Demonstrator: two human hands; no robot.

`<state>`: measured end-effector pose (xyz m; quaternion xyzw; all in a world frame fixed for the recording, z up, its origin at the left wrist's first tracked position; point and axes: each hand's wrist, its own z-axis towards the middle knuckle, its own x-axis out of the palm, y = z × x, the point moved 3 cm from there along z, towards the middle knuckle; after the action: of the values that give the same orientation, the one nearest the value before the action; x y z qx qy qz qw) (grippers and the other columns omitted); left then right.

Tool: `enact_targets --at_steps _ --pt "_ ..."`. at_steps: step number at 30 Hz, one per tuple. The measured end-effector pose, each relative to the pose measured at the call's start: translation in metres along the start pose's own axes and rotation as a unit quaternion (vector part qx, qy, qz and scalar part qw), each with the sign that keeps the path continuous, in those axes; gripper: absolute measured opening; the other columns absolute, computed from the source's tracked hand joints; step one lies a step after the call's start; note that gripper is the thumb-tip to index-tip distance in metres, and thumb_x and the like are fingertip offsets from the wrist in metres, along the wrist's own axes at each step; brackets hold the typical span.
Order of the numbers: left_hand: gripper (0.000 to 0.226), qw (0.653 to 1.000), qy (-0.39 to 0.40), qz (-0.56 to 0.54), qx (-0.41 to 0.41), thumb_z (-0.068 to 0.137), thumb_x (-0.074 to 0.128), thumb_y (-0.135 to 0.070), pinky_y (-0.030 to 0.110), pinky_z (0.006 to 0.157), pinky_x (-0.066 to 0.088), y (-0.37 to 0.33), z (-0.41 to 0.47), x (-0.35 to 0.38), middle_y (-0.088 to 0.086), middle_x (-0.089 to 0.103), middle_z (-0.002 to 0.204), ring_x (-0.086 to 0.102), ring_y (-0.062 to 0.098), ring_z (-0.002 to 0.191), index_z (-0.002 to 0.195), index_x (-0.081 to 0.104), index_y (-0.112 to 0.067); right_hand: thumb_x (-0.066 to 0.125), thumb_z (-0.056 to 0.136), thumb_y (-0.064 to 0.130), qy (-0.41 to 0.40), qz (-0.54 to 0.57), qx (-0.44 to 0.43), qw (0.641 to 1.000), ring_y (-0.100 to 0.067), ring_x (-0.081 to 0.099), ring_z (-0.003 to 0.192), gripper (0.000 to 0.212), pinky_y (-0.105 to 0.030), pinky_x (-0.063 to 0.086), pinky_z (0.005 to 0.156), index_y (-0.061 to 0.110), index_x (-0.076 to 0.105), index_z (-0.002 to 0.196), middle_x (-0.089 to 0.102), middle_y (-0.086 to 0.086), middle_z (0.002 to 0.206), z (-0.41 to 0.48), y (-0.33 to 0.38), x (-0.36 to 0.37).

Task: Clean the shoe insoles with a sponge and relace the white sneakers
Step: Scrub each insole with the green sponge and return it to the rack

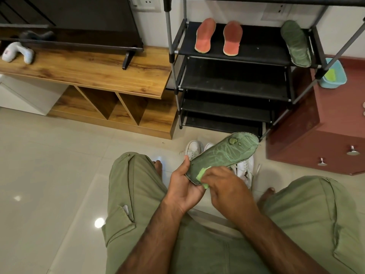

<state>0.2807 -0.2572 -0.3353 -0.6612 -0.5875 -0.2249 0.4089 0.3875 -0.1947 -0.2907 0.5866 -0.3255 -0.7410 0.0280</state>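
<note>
My left hand (182, 186) grips the heel end of a green insole (223, 155), which slants up to the right above my knees. My right hand (227, 186) holds a light green sponge (202, 177) pressed on the insole near the heel. Water drops sit near the insole's toe. Under the insole, a pair of white sneakers (244, 168) stands on the floor, partly hidden. Two orange insoles (205, 35) (232, 38) and a second green insole (295, 43) lie on the top shelf of the black shoe rack (233, 82).
A wooden TV bench (110, 72) stands at the left with a white massager on it. A reddish cabinet (325, 135) at the right carries a blue tub (333, 76) with something green inside. My knees in green shorts flank the hands; tiled floor lies below.
</note>
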Motion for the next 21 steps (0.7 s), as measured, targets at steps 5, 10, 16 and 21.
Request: enact_targets --at_steps 5,10,16,21 --pt "0.065 1.0 0.0 0.01 0.008 0.102 0.043 -0.045 0.04 0.113 0.044 -0.001 0.0 0.004 0.026 0.056 0.145 0.059 0.035 0.129 0.142 0.054 0.006 0.074 0.069 -0.013 -0.056 0.002 0.052 0.997 -0.02 0.065 0.087 0.035 -0.033 0.059 0.075 0.015 0.08 0.09 0.07 0.004 0.092 0.008 -0.02 -0.009" --pt "0.066 1.0 0.0 0.013 -0.001 0.105 0.041 -0.046 0.04 0.109 0.05 -0.001 -0.002 -0.001 0.028 0.06 0.138 0.065 0.036 0.123 0.13 0.064 0.01 0.068 0.077 -0.005 -0.004 0.019 -0.023 1.0 -0.016 0.06 0.091 0.03 -0.028 0.054 0.075 0.016 0.078 0.095 0.067 0.006 0.097 0.003 0.008 -0.002" --pt "0.07 1.0 -0.004 0.021 -0.014 0.103 0.045 -0.05 0.045 0.113 0.045 0.001 -0.002 0.0 0.028 0.058 0.141 0.061 0.037 0.128 0.137 0.058 0.01 0.063 0.076 -0.002 -0.004 0.026 -0.005 1.0 -0.017 0.06 0.092 0.03 -0.031 0.056 0.074 0.016 0.077 0.096 0.067 0.006 0.098 0.014 0.015 0.001" --pt "0.074 1.0 0.0 0.016 -0.015 0.104 0.043 -0.05 0.045 0.122 0.032 0.001 0.0 0.001 0.03 0.051 0.147 0.05 0.037 0.14 0.143 0.048 0.012 0.068 0.077 -0.005 -0.038 0.027 0.043 0.998 -0.018 0.062 0.092 0.03 -0.034 0.058 0.075 0.015 0.079 0.097 0.068 0.005 0.096 0.022 0.004 -0.001"
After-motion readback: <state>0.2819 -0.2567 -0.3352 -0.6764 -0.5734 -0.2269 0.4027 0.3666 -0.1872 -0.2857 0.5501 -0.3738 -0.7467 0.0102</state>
